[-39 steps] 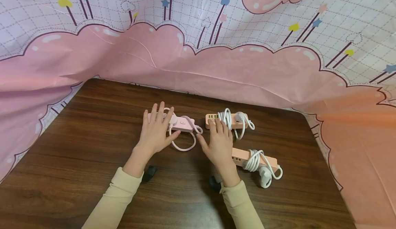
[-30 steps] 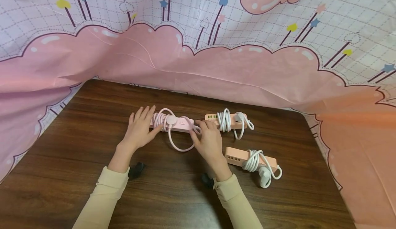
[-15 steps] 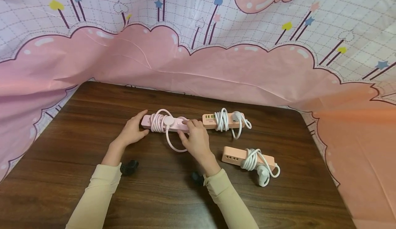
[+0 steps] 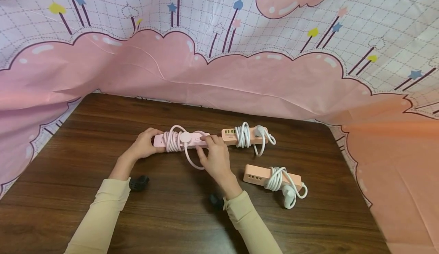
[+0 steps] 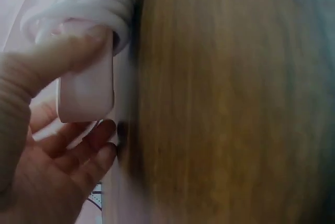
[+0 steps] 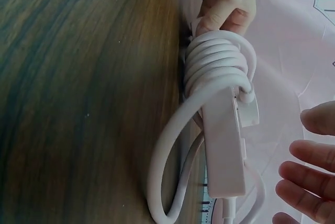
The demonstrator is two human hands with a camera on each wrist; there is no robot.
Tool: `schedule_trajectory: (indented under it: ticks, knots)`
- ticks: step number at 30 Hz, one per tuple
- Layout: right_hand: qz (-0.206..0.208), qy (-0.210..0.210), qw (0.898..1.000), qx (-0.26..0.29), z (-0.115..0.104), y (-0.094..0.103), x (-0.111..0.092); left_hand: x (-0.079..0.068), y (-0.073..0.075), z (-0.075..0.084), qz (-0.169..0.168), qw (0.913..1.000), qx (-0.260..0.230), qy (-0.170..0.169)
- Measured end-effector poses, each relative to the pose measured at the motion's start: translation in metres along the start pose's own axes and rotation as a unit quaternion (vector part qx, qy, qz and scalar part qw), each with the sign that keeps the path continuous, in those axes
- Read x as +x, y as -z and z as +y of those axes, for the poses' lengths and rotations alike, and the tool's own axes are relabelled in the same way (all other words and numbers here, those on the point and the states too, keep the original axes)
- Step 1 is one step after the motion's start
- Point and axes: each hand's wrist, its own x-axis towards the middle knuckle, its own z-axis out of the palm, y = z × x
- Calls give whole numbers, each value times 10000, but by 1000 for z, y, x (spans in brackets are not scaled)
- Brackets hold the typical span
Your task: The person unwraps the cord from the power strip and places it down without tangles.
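A pale pink power strip lies on the table with its own pale cord coiled round it and a round plug on top. At its left end my left hand grips it, the thumb along the near side. In the left wrist view, that thumb lies on the strip and the other fingers sit by its end. My right hand is at the strip's right end. The right wrist view shows its fingers spread and apart from the strip, holding nothing.
An orange power strip wrapped in white cord stands just right of the pink one. Nearer to me on the right is another orange strip, its plug hanging in front. Pink patterned cloth rises behind the table.
My left hand went from above the pink power strip to its left end and took hold of it. The right hand moved left from the orange strip to the pink strip's right end.
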Motion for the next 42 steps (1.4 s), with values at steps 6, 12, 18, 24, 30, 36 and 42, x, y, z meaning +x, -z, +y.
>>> schedule_trajectory:
  ticks: [6,12,18,24,30,36,42]
  knots:
    - [-18,9,10000,5,1,-1,-1,-6,-1,2,-247,9993,-279,41]
    - [49,105,9999,61,4,2,-1,-13,-2,6,-28,9988,-487,-25]
    - [139,91,9997,161,6,13,1,-20,2,16,297,9925,-1177,-116]
    - [407,158,9985,323,6,31,3,-24,12,34,294,9869,-1584,-101]
    - [568,370,9969,406,3,52,6,-29,19,53,473,9820,-1763,-486]
    - [496,633,9960,394,-4,72,8,-35,25,72,782,9756,-1896,-784]
    - [313,787,9959,307,-14,90,10,-39,26,93,864,9674,-2053,-1209]
